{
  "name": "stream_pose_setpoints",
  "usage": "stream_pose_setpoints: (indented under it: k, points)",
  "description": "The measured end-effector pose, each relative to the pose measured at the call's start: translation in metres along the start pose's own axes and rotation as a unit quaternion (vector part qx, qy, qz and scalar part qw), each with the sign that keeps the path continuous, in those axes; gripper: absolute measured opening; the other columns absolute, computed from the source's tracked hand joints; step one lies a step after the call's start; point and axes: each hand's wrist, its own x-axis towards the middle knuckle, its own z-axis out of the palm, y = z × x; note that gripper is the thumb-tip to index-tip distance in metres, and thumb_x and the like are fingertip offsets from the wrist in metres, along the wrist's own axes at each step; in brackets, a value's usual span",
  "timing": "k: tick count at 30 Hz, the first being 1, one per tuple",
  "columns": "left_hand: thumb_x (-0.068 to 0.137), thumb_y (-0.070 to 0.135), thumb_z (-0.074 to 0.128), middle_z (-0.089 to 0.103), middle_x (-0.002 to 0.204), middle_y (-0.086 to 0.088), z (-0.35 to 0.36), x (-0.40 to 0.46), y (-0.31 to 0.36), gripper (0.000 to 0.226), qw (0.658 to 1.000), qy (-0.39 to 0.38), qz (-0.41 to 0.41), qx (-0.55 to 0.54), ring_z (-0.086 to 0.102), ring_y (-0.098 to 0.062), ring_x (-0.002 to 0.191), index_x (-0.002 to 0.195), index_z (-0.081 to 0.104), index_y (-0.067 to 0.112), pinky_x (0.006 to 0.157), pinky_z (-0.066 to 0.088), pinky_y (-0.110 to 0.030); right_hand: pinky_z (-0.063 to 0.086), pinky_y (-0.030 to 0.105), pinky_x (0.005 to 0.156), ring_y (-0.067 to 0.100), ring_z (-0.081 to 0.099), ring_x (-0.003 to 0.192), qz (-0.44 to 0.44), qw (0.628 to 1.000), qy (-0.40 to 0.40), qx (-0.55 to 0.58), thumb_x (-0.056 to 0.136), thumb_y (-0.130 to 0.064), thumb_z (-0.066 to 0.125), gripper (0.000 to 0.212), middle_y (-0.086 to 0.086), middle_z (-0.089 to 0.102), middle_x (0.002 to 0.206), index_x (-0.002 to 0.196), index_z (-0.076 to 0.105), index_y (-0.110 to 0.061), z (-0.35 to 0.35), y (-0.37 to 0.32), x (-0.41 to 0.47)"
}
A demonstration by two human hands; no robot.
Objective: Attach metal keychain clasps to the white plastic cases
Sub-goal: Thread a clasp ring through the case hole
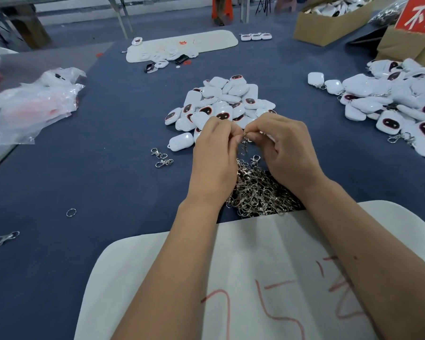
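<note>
My left hand (215,146) and right hand (284,146) pinch one small silver metal keychain clasp (245,143) together, above the heap of loose clasps (260,192) on the blue worktop (108,180).

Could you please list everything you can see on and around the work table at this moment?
Table: one, blue cloth top.
Pile of cases: one, white with dark faces, centre, beyond the hands.
Second pile of cases: one, white, several with clasps on, right.
Heap of clasps: one, silver, under the hands.
Loose clasps: two, silver, left of the hands.
Stray clasp and ring: one each, silver, near left.
Plastic bags: clear, far left.
White mat: one, red marks, near edge.
Far white mat: one, with small parts.
Cardboard boxes: two, brown, far right.
Left hand and right hand: both pinch one clasp.
</note>
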Motion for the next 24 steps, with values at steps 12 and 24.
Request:
stream_pose_setpoints:
  k: [12, 24]
  points:
    - [0.096, 0.000, 0.057, 0.057, 0.092, -0.003, 0.004, 0.000, 0.005, 0.015, 1.000, 0.019, 0.002, -0.002, 0.048, -0.011, 0.081, 0.084, 0.062, 0.007, 0.072, 0.040, -0.026, 0.044, 0.026, 0.049, 0.011, 0.051, 0.046, 0.161, 0.969, -0.022, 0.188, 0.101, -0.007, 0.065, 0.015, -0.006, 0.059, 0.057, 0.089, 0.075, -0.007, 0.000, 0.002, -0.003]
    - [0.098, -0.001, 0.056, 0.056, 0.095, -0.006, 0.007, -0.001, 0.012, 0.014, 0.998, 0.042, 0.016, -0.037, 0.053, -0.015, 0.080, 0.087, 0.061, 0.004, 0.071, 0.044, -0.026, 0.041, 0.026, 0.043, 0.025, 0.047, 0.054, 0.216, 0.926, -0.035, 0.308, 0.102, -0.008, 0.064, 0.017, 0.005, 0.059, 0.064, 0.087, 0.073, -0.008, -0.002, 0.005, -0.001]
